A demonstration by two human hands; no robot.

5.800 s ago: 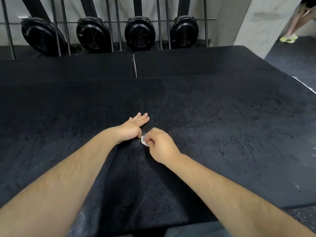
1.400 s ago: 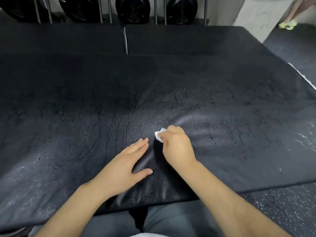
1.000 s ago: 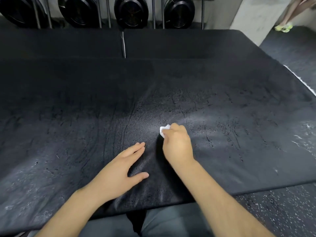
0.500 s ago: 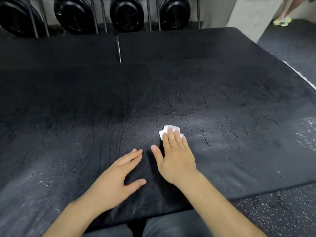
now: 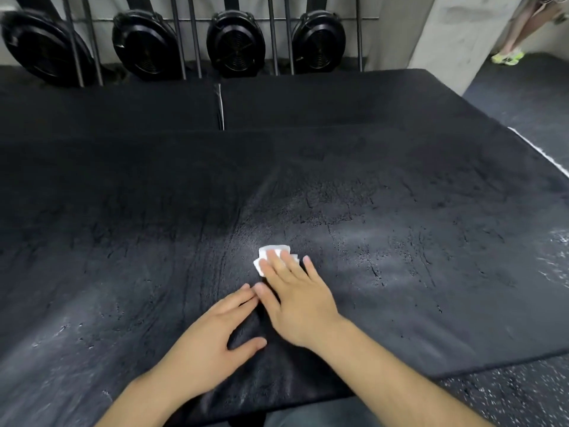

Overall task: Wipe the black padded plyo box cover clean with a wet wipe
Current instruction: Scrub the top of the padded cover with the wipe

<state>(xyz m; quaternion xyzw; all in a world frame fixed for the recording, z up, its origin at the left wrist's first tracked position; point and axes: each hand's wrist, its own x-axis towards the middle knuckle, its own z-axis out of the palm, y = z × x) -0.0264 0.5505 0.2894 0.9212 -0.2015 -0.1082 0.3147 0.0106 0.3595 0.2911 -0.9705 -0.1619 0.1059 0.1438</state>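
4 black fan housings [image 5: 235, 44] line a pale wall [image 5: 388, 26], with speckled black floor [image 5: 508, 396] at right.

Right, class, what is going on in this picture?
A person is wiping a black padded cover with a white wipe. The right hand presses the wipe down under straight fingers; the left hand rests flat on the cover beside it. White specks show near the cover's right edge.

No text, label, brand, number or sign readable anywhere, none on the black padded cover [image 5: 400, 288], none on the white wipe [image 5: 268, 251], none legible on the round black housings [image 5: 235, 44] at the back
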